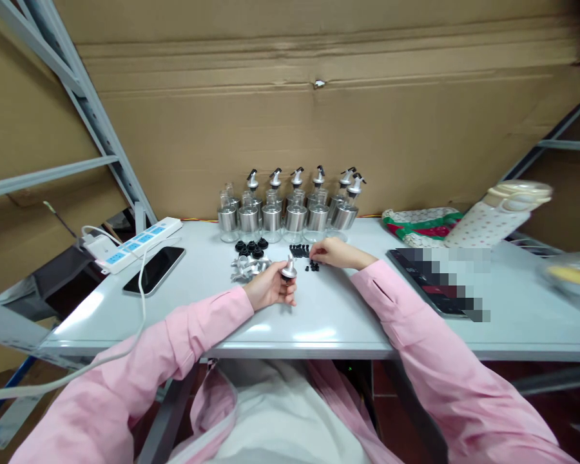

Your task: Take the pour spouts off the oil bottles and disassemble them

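**Holds a silver pourer top (289,268) in the left hand (272,287), reaches for small black caps (313,266) with the right hand (336,252)**

Grips the pourer top upright between thumb and bent fingers of the left hand, spout up and dark base down, near the front middle of the table (328,332). Has right thumb and fingertips narrowly together, right beside the small black caps; cannot tell from this view about any piece pinched between them. Has a row of slim black levers (298,251) just beside the right fingertips too.

Near the left hand, shows a loose heap of silver pieces (245,269), with a cluster of black stoppers (251,247) just behind. Further back, shows rows of glass-and-metal bottles (296,219), some topped with silver pourers and black levers, others bare-necked.

At the far left, includes a phone (155,269) lying beside a power strip (145,243). On the right, includes a dark device (408,263), partly pixelated, near a polka-dotted container (488,219). Faces brown cardboard (319,129) behind everything.
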A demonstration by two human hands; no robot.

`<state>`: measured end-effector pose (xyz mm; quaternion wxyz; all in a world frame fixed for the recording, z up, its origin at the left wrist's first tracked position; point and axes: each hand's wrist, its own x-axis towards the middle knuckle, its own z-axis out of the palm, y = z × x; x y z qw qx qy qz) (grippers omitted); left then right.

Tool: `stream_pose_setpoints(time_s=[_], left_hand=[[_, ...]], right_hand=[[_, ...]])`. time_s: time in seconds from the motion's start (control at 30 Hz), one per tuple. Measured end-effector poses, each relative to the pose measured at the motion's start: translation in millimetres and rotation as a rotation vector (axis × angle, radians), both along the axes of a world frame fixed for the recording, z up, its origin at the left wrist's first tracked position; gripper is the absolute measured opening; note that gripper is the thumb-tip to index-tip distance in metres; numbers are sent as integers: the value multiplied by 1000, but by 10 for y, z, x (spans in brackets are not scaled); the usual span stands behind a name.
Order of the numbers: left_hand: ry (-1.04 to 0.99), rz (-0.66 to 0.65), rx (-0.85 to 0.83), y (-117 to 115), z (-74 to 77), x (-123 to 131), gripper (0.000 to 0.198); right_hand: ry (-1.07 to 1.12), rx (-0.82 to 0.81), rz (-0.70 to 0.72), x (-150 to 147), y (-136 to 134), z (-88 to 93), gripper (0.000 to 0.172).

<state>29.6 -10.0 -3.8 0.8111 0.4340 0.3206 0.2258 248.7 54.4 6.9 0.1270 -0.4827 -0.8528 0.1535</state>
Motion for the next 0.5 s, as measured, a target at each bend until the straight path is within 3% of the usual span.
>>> stream_pose_setpoints(time_s=[0.5], left_hand=[[10,-20,12,10,-15,-2,39]], right_hand=[[-6,-140,-49,-104,-101,72,36]])
